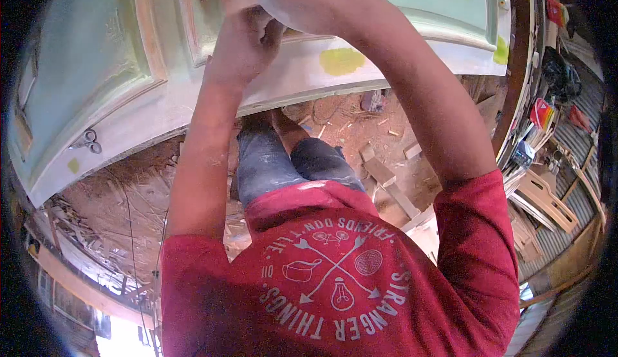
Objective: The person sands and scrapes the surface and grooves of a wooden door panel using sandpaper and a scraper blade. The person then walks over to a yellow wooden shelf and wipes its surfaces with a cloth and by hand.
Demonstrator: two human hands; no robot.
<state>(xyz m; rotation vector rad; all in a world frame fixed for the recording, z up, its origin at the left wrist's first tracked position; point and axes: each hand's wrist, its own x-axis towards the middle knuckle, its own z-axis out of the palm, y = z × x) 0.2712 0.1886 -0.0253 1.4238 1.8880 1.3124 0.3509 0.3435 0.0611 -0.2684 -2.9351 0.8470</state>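
Observation:
A panelled door (283, 67), pale green and whitish with bright green patches, lies across the top of the view. Over its middle, my left hand (248, 42) is bent with its fingers curled. My right hand (290, 0) is just above and to the right, close against the left, its fingers also curled. Whatever lies between the two hands is too small or hidden to name. A pair of scissors (87, 141) rests on the door's lower left part.
Wood shavings and scraps cover the floor (335, 122) below the door. Wooden blocks (380, 170) lie right of my legs. Cables (132, 228) hang at the left. Boards (544, 199), bags and a corrugated metal sheet (560, 241) stand at the right.

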